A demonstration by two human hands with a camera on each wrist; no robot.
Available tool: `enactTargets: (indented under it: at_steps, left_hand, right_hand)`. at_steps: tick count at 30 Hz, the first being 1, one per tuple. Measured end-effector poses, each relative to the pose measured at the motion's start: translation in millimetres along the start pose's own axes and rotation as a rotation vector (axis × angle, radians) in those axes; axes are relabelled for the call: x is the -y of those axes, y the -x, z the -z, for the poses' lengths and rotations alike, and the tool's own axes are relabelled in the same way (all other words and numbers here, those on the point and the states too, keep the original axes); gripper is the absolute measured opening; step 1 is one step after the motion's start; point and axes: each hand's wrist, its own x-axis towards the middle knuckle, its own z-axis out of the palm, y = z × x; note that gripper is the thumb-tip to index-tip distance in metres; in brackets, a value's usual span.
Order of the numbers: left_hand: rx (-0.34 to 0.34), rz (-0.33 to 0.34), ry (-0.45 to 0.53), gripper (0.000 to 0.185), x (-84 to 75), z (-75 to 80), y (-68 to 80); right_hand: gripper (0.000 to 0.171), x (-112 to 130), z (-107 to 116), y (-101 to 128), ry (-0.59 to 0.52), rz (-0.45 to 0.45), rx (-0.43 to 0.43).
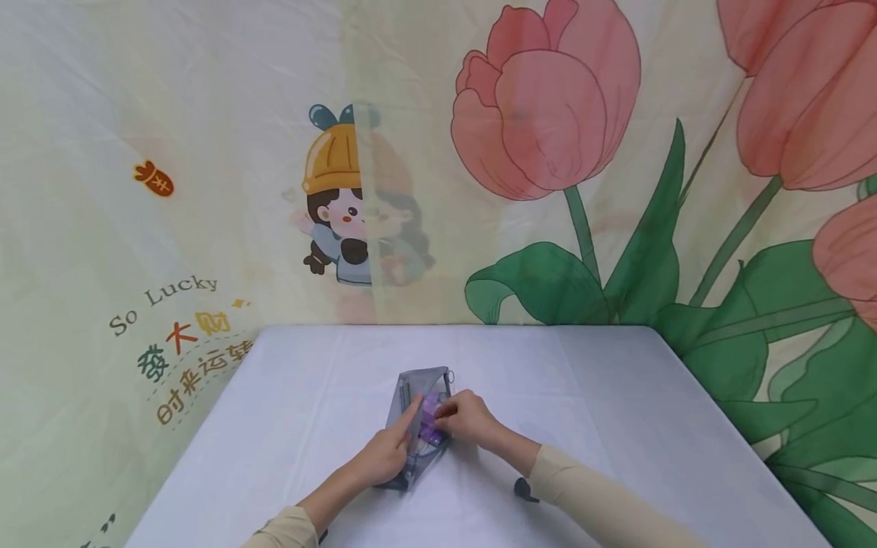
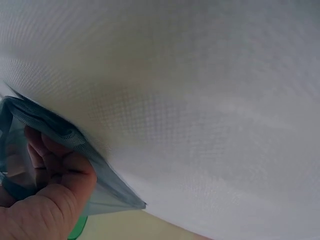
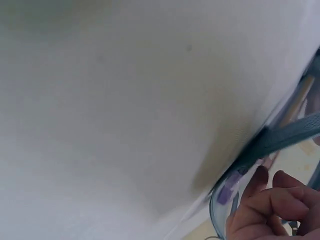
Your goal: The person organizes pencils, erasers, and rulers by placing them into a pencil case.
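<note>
**Both hands on one mesh pouch**

I see one grey, see-through mesh pouch (image 1: 416, 426), long and flat, lying mid-bench (image 1: 617, 411) on smooth white cloth. My left hand (image 1: 384, 457) grips its near end, forefinger stretched along it. My right hand (image 1: 466, 417) pinches the purple items (image 1: 432, 422) at its opening; their count I cannot tell.

White-clothed table (image 1: 617, 396), tulip-printed curtain (image 1: 548, 114) behind, cartoon girl print (image 1: 342, 205), small black object (image 1: 524, 489) on table
</note>
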Motion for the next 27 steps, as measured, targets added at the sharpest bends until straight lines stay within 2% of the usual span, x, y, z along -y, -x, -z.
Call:
enactTargets:
  at_steps: [3,7,11,18,21,27]
  left_hand:
    - [-0.002,0.012,0.0,0.063,-2.0,-1.5,-0.3]
    - [0.005,0.037,0.013,0.062,-4.5,-1.8,-1.5]
    - [0.002,0.039,0.006,0.061,-3.7,-2.8,-2.6]
    - [-0.002,0.027,0.002,0.06,-2.2,-3.9,-1.8]
    - [-0.006,0.021,0.006,0.061,-2.9,-3.1,-1.2]
    - [-0.011,0.021,-0.007,0.061,-4.8,-3.4,-1.9]
  right_hand:
    - [0.022,-1.4,13.9,8.1,0.061,0.066,0.004]
    - [0.03,0.8,32.2,24.2,0.169,0.163,-0.068]
    - [0.046,-3.7,46.2,41.9,0.298,0.225,-0.139]
    - [0.073,-32.4,67.3,71.4,0.556,0.225,-0.186]
    - [0.079,-50.1,75.2,79.8,0.656,0.244,-0.225]
    - [0.081,-80.9,87.7,93.2,0.739,0.267,-0.285]
